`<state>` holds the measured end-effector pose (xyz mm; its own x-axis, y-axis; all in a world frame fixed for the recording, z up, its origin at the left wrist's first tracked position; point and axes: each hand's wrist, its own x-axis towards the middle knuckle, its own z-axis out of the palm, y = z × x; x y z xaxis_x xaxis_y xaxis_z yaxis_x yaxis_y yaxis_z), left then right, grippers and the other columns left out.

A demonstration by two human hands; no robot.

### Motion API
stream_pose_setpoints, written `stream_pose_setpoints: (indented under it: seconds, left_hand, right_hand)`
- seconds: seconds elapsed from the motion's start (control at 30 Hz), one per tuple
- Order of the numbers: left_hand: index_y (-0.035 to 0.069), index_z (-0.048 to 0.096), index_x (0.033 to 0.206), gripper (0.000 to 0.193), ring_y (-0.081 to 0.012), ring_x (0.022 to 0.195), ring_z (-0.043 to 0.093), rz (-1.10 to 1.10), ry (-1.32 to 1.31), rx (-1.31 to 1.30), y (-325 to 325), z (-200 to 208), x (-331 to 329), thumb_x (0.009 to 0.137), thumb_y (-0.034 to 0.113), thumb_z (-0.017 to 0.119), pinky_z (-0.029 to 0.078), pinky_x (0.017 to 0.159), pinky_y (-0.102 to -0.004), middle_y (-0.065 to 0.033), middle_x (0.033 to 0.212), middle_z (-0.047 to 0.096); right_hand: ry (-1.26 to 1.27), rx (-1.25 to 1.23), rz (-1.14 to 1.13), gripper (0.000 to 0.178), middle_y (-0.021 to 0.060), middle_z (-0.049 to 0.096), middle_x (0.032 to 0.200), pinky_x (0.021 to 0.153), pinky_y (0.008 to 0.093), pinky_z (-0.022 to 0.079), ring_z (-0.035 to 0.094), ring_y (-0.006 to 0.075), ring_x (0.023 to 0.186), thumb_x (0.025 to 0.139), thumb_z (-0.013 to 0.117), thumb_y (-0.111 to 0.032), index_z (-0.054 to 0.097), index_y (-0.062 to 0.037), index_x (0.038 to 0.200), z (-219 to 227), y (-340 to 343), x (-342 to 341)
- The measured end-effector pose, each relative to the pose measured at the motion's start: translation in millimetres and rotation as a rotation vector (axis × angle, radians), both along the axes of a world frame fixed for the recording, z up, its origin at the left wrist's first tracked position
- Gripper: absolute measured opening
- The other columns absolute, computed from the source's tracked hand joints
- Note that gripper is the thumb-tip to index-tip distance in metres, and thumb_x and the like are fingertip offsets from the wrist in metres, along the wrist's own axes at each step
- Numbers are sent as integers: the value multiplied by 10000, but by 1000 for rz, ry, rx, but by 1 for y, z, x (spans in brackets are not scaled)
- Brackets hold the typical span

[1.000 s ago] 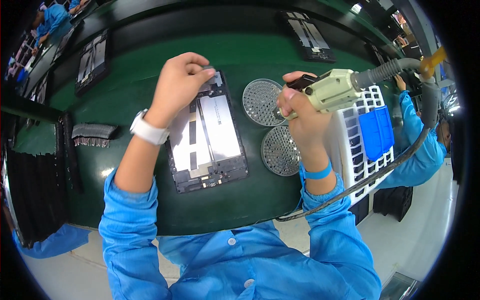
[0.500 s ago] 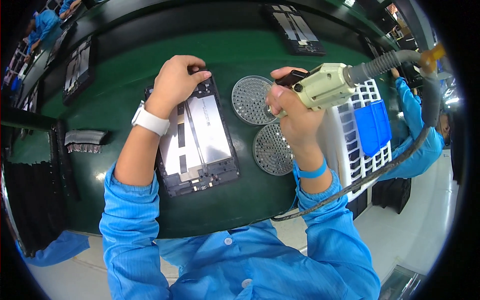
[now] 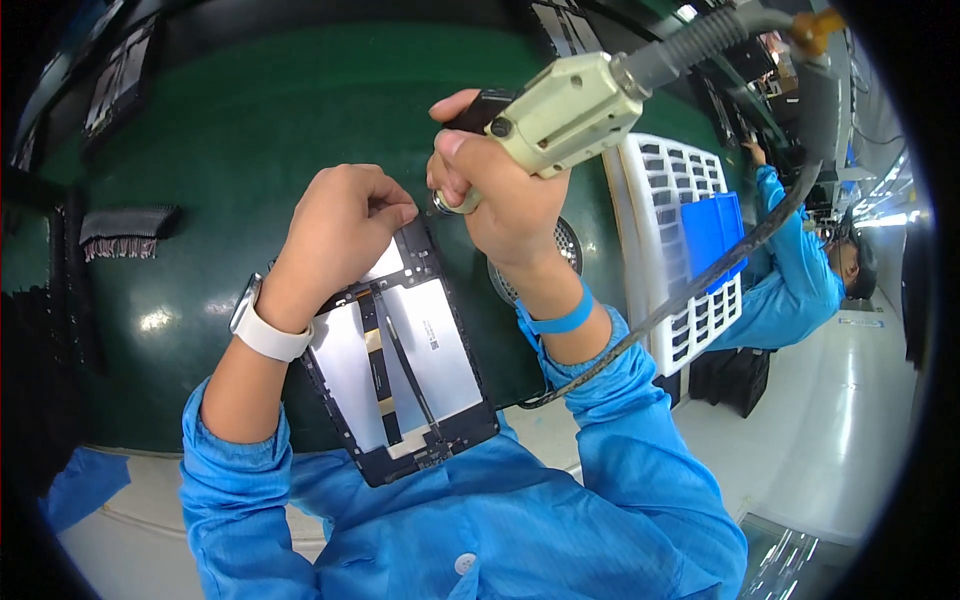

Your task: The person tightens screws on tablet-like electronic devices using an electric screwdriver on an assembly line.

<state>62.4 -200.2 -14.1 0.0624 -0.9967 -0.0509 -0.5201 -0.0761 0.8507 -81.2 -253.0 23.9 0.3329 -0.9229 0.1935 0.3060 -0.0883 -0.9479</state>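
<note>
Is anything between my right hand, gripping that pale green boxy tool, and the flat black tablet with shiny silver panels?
Nothing visible stands between your right hand and the nearest top corner of the tablet. Your left hand covers part of that far end, its fingertips just left of the tip of the tool.

Left hand [image 3: 345, 225] conceals the far left corner of the tablet [image 3: 455, 350]; what its fingers grip cannot be determined. Markings [image 3: 432, 336] on the tablet are too small to read. Right hand [image 3: 505, 190] covers the tool's [image 3: 580, 110] front end in part. Right forearm [image 3: 545, 285] obscures the middle of the dish [image 3: 570, 245]. Toward the table's [image 3: 240, 120] far edge, another tablet [image 3: 566, 28] is cut off by the picture's top.
</note>
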Motion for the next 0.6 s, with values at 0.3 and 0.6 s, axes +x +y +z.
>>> stream_pose_setpoints:
  seconds: [0.3,0.6]
  left_hand:
    - [-28,726,812,89,-283,683,629,-20,76,-19,-1,-3,1,762,40,699,499,657,-373,-155,750,655]
    - [-30,722,811,95,-276,668,625,-44,67,-32,-3,-6,0,760,48,709,487,634,-366,-152,737,644]
  right_hand:
    - [67,11,16,190,54,513,604,538,322,433,478,134,504,801,556,-11,584,65,973,-6,5,3]
    - [30,-43,-12,186,65,553,649,516,285,440,512,140,521,783,597,29,598,55,967,-13,8,8]
